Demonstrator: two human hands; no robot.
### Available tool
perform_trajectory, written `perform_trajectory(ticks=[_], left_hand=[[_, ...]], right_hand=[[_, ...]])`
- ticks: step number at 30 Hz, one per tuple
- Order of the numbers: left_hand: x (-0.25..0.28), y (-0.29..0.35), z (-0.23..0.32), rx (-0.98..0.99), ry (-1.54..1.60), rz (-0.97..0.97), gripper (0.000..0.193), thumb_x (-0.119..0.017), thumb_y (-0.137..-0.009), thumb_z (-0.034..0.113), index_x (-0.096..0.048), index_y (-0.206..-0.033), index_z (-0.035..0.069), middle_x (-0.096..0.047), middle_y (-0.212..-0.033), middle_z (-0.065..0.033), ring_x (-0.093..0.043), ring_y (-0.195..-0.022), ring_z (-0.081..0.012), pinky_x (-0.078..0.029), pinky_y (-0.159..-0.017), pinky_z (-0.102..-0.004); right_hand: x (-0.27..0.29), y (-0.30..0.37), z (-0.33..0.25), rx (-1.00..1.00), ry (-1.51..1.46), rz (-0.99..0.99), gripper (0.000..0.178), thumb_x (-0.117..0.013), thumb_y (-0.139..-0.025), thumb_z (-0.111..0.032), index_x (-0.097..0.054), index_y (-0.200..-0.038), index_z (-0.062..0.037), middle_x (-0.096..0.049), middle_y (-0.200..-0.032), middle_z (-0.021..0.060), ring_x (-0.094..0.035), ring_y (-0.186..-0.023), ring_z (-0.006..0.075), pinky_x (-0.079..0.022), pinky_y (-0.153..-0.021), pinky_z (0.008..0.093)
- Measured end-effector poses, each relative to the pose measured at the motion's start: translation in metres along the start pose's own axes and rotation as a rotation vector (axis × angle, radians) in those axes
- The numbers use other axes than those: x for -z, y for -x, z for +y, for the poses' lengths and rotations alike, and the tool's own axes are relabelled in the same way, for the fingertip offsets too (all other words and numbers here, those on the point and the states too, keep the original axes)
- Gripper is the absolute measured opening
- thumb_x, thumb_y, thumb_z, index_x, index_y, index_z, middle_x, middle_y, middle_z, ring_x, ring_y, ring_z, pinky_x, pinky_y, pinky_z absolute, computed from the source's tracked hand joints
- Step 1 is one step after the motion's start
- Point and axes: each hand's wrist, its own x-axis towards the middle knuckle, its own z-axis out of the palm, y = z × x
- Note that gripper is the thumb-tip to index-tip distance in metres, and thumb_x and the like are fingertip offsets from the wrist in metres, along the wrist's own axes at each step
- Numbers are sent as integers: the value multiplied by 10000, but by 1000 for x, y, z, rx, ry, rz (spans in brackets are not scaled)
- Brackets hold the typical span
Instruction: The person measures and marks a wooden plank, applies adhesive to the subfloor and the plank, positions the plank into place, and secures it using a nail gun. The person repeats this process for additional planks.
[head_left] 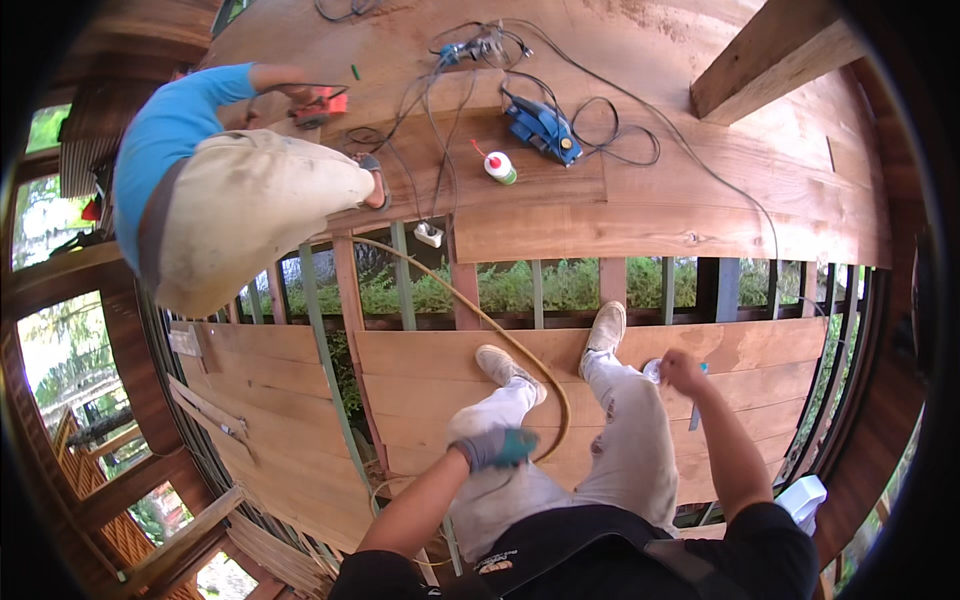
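Observation:
My left hand (503, 447), in a grey and teal work glove, hovers over my left thigh; its fingers are smeared and their shape is unclear. The bare right hand (684, 372) is closed beside my right knee, and what it grips, if anything, is hidden. Just left of its fingers shows a small round whitish thing (652, 371), partly hidden by my knee. Past the wrist, a flat grey tool (694, 417) with a turquoise end appears over the planks. A tan hose (503, 335) curves between my shoes.
Open gaps between joists (538, 290) show plants below. On the far boards are a blue power planer (541, 128), a glue bottle (499, 168), a blue power tool (472, 48) and cords. Another person (235, 190) bends over a red tool (322, 104). A post (770, 62) stands far right.

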Motion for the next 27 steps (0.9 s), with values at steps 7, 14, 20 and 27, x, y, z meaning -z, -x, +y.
perform_trajectory(ticks=[7, 14, 20, 27], left_hand=[[115, -110, -327, 631, 280, 923, 293, -547, -960, 337, -622, -1085, 83, -681, -876, -176, -661, -790, -303, -498, -721, -442], [188, -258, -416, 169, 1540, 1415, 706, -633, -873, 645, -517, -1367, 154, -579, -1263, -92, -521, -1197, -276, -402, -1013, -477], [219, -276, -454, -140, 1764, 1520, 779, -716, -846, 599, -494, -1390, 88, -550, -1319, -127, -521, -1185, -283, -418, -1072, -440], [214, -291, -441, -92, 1683, 1469, 725, -682, -897, 566, -467, -1424, 117, -522, -1400, -115, -504, -1295, -288, -427, -1089, -457]], right_hand=[[-24, -261, 92, -77, -100, 180, 300, -626, -924, -274, -603, -857, 17, -629, -654, 119, -655, -616, 244, -508, -568, 389], [7, -418, 150, -316, -1246, 685, 531, -547, -1002, -455, -537, -1199, 38, -649, -1094, 216, -636, -708, 251, -535, -586, 397], [7, -449, 120, -311, -887, 828, 448, -699, -895, -396, -681, -882, 51, -696, -707, 174, -690, -567, 245, -562, -525, 355], [53, -454, 186, -360, -1102, 1235, 417, -690, -931, -390, -631, -1094, -11, -698, -972, 124, -684, -898, 185, -538, -754, 331]])
